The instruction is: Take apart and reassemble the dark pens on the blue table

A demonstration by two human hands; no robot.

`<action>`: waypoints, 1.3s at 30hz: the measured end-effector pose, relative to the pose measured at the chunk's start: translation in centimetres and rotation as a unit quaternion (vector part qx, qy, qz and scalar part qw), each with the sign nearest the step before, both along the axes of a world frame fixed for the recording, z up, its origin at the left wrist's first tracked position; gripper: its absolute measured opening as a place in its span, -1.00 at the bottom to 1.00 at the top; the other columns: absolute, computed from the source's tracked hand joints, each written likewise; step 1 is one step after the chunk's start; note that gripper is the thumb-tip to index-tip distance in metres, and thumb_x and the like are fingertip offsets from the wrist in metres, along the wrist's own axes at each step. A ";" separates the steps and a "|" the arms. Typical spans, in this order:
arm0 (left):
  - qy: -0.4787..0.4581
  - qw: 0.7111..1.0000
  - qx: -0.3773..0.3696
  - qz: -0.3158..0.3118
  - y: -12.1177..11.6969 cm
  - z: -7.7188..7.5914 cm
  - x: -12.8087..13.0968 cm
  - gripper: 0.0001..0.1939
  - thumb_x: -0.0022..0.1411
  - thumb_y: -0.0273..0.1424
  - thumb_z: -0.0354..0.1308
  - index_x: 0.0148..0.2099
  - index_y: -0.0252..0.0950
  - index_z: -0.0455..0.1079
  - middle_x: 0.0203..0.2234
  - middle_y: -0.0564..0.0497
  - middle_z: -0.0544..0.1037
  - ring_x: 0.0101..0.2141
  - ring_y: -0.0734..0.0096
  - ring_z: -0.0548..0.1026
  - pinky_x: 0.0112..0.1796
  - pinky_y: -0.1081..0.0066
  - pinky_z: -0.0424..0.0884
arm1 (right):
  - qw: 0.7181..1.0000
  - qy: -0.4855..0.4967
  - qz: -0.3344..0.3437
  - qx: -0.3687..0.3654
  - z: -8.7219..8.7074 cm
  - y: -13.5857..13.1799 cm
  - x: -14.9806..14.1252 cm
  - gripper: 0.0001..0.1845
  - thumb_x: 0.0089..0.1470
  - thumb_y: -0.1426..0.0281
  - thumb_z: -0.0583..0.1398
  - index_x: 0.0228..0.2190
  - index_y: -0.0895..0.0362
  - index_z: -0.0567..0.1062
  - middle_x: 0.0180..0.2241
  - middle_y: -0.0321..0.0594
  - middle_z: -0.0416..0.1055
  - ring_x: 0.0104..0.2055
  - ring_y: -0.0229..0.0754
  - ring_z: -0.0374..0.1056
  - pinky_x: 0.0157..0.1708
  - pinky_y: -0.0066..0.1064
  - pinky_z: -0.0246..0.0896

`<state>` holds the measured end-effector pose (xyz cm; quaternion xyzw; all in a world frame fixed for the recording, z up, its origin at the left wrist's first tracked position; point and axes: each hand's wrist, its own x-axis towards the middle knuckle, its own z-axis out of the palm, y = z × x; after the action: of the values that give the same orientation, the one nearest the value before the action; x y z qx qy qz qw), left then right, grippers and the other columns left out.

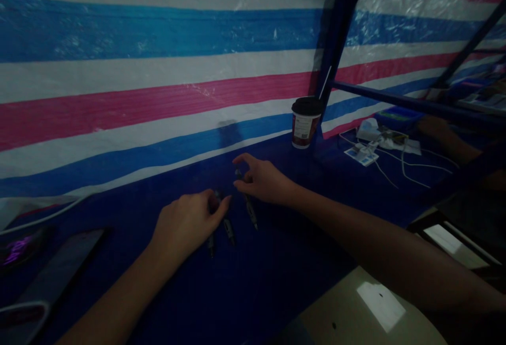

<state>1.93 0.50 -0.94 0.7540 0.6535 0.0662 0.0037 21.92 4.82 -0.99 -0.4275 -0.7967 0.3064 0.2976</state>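
At the left of the bench (177, 303), a smartphone (65, 263) is laid flat; further right, between the bench's back and front edges, two pens (229, 229) are partly covered by the left hand (187, 218), whose grip cannot be told. A third pen (252, 213) is partly covered by the right hand (266, 181), its grip released, thumb and forefinger spread; a lidded paper cup (302, 126) is stood near the back edge.

cup label (303, 126): print too small | dark device (19, 250): purple characters, illegible
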 end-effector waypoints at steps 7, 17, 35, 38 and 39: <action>-0.122 0.990 -0.060 0.025 0.6 -0.7 -0.1 -0.61 0.18 -0.03 0.12 -0.49 -0.18 0.49 -0.63 -0.03 0.52 -0.55 0.15 0.49 -0.53 0.36 0.14 | 0.995 -0.096 0.015 0.032 -1.3 0.6 0.1 -0.41 0.16 0.35 0.21 0.19 0.27 0.30 -0.52 -0.32 0.40 -0.44 -0.19 0.35 -0.40 -0.39 0.10; -0.612 0.789 0.048 0.027 0.6 -0.6 0.1 -0.65 0.32 -0.20 0.14 -0.48 -0.25 0.35 -0.62 0.10 0.39 -0.58 0.48 0.33 -0.51 0.46 0.26 | 0.995 -0.037 0.089 0.003 1.0 -2.8 -1.5 -0.63 0.29 0.08 0.17 -0.24 0.17 0.47 -0.43 -0.26 0.42 -0.40 -0.22 0.33 -0.41 -0.41 0.05; -0.670 0.738 -0.029 -0.075 1.2 1.9 -1.9 -0.76 0.09 -0.32 0.38 -0.31 -0.22 0.35 -0.55 0.11 0.50 -0.57 0.51 0.42 -0.51 0.49 0.36 | 0.959 -0.020 0.260 -0.112 1.6 -0.9 0.6 -0.48 0.41 0.11 -0.01 -0.51 0.13 0.35 -0.55 -0.37 0.26 -0.49 -0.33 0.20 -0.38 -0.41 0.15; -0.645 0.754 -0.047 -0.117 1.4 1.5 -2.2 -0.79 0.17 -0.24 0.34 -0.29 -0.25 0.43 -0.62 0.10 0.47 -0.59 0.50 0.39 -0.51 0.49 0.34 | 0.965 -0.026 0.241 -0.103 1.6 -0.8 0.7 -0.51 0.43 0.18 -0.02 -0.51 0.12 0.33 -0.56 -0.35 0.34 -0.50 -0.33 0.26 -0.36 -0.41 0.17; -0.640 0.757 -0.049 -0.124 1.5 1.4 -2.4 -0.77 0.20 -0.19 0.30 -0.28 -0.25 0.46 -0.63 0.09 0.46 -0.58 0.49 0.39 -0.50 0.48 0.35 | 0.969 -0.034 0.227 -0.091 1.7 -0.8 0.7 -0.53 0.43 0.20 -0.02 -0.50 0.12 0.33 -0.56 -0.35 0.35 -0.50 -0.33 0.27 -0.36 -0.42 0.17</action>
<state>-0.48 1.98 0.45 0.6089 0.4021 0.5003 0.4661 22.61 3.99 0.73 -0.2707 -0.8515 0.4223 0.1528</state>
